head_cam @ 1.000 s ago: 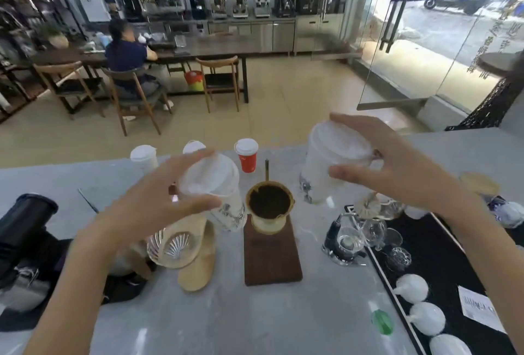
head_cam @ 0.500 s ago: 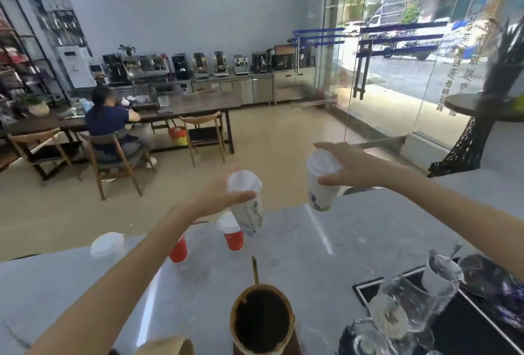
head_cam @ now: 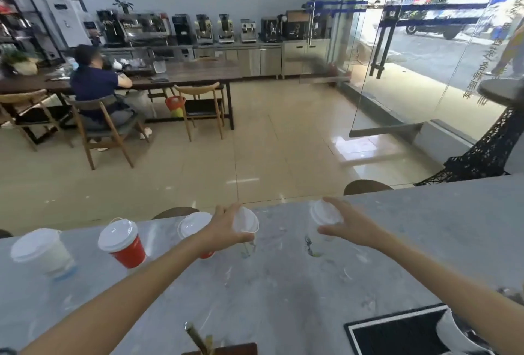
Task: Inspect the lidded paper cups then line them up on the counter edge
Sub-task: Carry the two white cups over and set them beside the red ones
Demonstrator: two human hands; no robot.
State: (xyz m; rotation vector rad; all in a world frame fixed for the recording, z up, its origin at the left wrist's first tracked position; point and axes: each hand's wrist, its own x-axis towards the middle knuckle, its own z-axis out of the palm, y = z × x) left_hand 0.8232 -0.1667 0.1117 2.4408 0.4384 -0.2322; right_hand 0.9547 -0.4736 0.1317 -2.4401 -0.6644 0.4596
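Five lidded paper cups show along the far edge of the grey marble counter. Three already stand in line at left: a white paper cup w/ white lid, a red paper cup w/ white lid, and a second red cup, mostly hidden behind the left arm. Left hand is clamped round a white printed cup w/ clear-looking lid; right hand grips another white printed cup from the side. Both cups sit at or just above the counter near the edge; can't tell if they touch down. Judging by that, inspection looks done, approx. last step: set both, release, even out spacing.
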